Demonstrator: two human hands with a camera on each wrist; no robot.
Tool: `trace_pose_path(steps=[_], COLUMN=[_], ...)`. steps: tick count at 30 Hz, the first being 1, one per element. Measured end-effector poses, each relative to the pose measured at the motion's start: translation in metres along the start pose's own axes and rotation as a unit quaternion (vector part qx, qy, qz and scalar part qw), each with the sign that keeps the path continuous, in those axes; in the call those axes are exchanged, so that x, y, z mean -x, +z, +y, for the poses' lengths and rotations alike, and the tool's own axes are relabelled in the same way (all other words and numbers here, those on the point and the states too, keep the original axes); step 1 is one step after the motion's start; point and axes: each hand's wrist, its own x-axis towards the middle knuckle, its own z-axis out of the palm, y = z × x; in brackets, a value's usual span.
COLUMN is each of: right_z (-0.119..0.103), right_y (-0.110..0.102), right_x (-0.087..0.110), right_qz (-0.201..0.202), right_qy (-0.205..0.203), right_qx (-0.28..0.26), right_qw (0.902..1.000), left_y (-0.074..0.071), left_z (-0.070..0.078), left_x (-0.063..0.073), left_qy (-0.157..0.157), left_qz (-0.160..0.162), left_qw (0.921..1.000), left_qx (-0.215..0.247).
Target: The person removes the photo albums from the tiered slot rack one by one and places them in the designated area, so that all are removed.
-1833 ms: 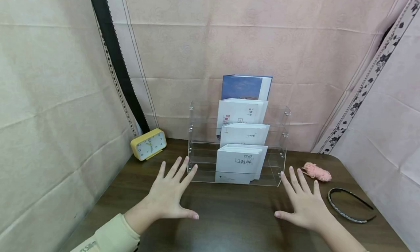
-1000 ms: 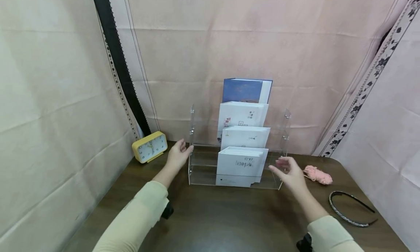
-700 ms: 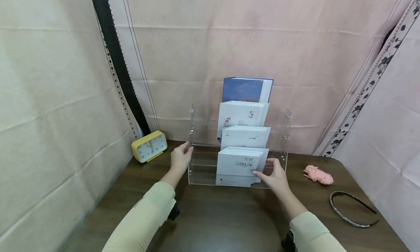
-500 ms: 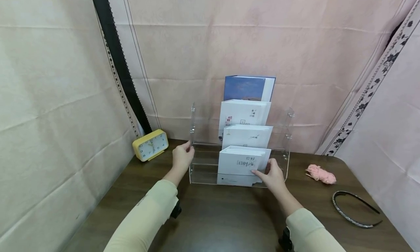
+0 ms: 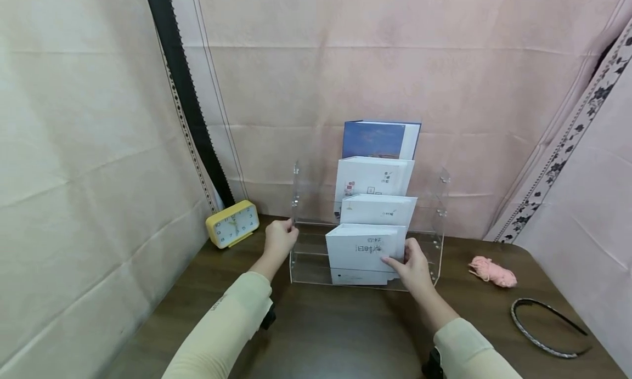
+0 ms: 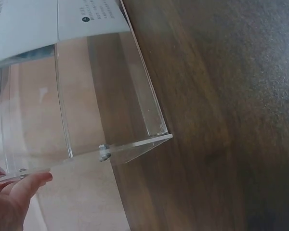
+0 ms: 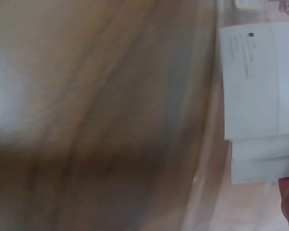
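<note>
Pale cloth drapes (image 5: pixel 266 88) stand behind a dark brown wooden table (image 5: pixel 326 335). On it, a clear acrylic tiered rack (image 5: pixel 311 268) bears a front stack of white booklets (image 5: pixel 362 253) in its lowest tier, white booklets in the middle tiers (image 5: pixel 379 209) and a blue-and-white book (image 5: pixel 372 140) at the back. The left hand (image 5: pixel 280 239) pinches the rack's left side panel; the right hand (image 5: pixel 413 269) grips the front stack's right edge, thumb on the front cover and fingers behind. The handling looks barely begun: the front stack is grasped, but not yet lifted out, and the three rows behind are untouched.

On the front cover, the upper line seems to read 你好 and the lower 旧时光. The other covers' print is too small to read surely. The yellow rectangular alarm clock (image 5: pixel 233 224) has a numbered white dial; no brand is legible.
</note>
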Motion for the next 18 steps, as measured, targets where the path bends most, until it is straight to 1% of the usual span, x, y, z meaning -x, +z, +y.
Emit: trace_pose_path(steps=[2,5,8,11,15,18], right_z=[-0.007,-0.028,-0.050,-0.065,-0.077,-0.088], right_y=[0.000,-0.001,-0.001,-0.001,-0.001,-0.004], right_x=[-0.003,-0.007,-0.010,-0.011,-0.013,-0.017], right_qz=[-0.001,-0.016,-0.036,-0.048,-0.045,-0.040], right_qy=[-0.022,-0.061,-0.091,-0.103,-0.110,-0.128], right_qx=[-0.016,-0.037,-0.043,-0.036,-0.025,-0.014], right_qw=[0.9996,0.9973,0.9943,0.9929,0.9926,0.9909], left_y=[0.002,0.004,0.006,0.008,0.009,0.010], left_z=[0.000,0.000,-0.001,-0.001,0.000,0.002], left_x=[0.002,0.005,0.008,0.011,0.014,0.013], left_qy=[0.004,0.007,0.009,0.006,0.013,0.020], left_qz=[-0.003,0.000,0.003,0.004,0.010,0.009], left_qw=[1.0000,1.0000,0.9999,0.9999,0.9998,0.9997], left_qx=[0.000,-0.005,-0.010,-0.009,-0.008,-0.008])
